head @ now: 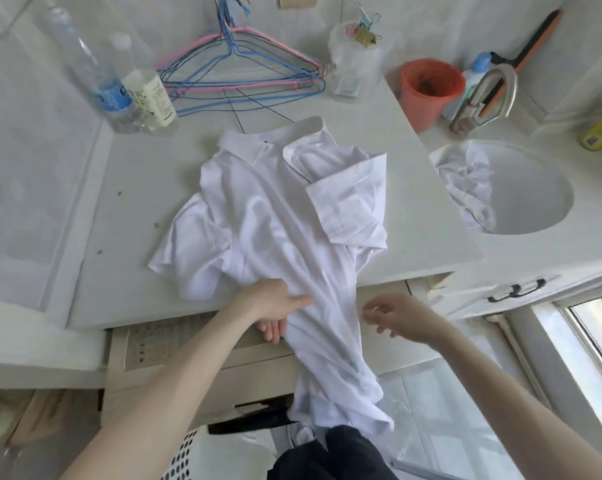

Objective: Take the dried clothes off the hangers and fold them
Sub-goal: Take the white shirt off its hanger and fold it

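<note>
Single head-worn wide-angle view, looking steeply down, close over the countertop [126,188]

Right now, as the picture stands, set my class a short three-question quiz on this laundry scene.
1. True or false: the white polo shirt lies wholly on the countertop.
2. Which hand grips the shirt? A left; B right; C neither.
3. Fill the gap: a crumpled white ___ lies in the sink basin.
Key: 1 false, its hem hangs over the front edge. 2 A: the left hand pinches it; the right hand is open alongside. 3 cloth.
</note>
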